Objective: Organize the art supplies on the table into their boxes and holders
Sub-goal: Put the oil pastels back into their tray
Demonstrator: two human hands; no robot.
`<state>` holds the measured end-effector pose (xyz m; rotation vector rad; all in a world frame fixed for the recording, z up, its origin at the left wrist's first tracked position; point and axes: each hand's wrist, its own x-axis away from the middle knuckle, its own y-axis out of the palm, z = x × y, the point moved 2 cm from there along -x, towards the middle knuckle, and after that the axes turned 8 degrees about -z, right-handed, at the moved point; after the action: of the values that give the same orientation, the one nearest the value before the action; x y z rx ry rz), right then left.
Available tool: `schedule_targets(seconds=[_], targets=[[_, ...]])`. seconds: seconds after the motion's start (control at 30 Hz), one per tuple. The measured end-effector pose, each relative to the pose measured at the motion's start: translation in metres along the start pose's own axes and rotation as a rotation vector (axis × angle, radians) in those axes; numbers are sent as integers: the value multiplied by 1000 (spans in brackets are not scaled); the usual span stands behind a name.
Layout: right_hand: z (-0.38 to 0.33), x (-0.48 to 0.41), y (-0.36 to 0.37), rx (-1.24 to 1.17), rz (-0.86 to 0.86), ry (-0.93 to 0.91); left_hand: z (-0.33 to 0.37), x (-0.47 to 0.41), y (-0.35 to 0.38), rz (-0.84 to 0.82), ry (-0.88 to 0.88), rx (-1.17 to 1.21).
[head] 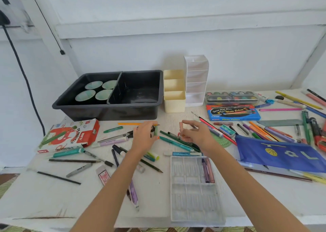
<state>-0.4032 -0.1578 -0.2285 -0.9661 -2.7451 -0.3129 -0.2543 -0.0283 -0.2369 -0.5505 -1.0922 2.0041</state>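
Left hand [144, 137], centre of frame: fingers curled, with a short green pastel [156, 132] pinched upright between thumb and fingertips.

Right hand [195, 134], just to the right of it: thumb and forefinger nip a pink pastel [181, 126], and the other fingers are fanned loose. We cannot tell whether the reddish stub below it is also held.

Pastel tray [192, 193], lower centre, clear plastic, close to the near edge of the table [44, 201]. It holds two sticks, purple and pink, in its upper right slots. We see nothing in the other slots.

Oil pastels box [70, 136], left of frame, end flap open, no tray inside.

Loose pens and pencils [174, 140] lie all round both hands and under both forearms, with scissors [114, 136] just left of the left hand.

Hazards, as we judge them:
- Fingertip grips only. A slip would drop a stick into the clutter, where the green one would be easily lost among the green pens.
- The sticks look soft, so too hard a pinch, or forcing one into a slot at a slant, could snap it.
- The tray looks light and sits near the table's edge, so a forearm drawing back could nudge it over and spill what is filed.
- The forearms cross the pens — a sweep may roll some off.
- The tray goes into the box last, and tilting it then would empty the slots.
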Motion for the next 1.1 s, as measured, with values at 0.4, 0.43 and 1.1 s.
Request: schedule_targets(seconds=[0.4,0.43,1.1], targets=[[8,22,4,81,-142,15,-21,-32,-6,-291,191,-235],[9,23,3,93,-144,19,-21,-32,-6,-291,207,-264],[11,74,-35,905,41,-309,27,39,-2,-125,301,323]])
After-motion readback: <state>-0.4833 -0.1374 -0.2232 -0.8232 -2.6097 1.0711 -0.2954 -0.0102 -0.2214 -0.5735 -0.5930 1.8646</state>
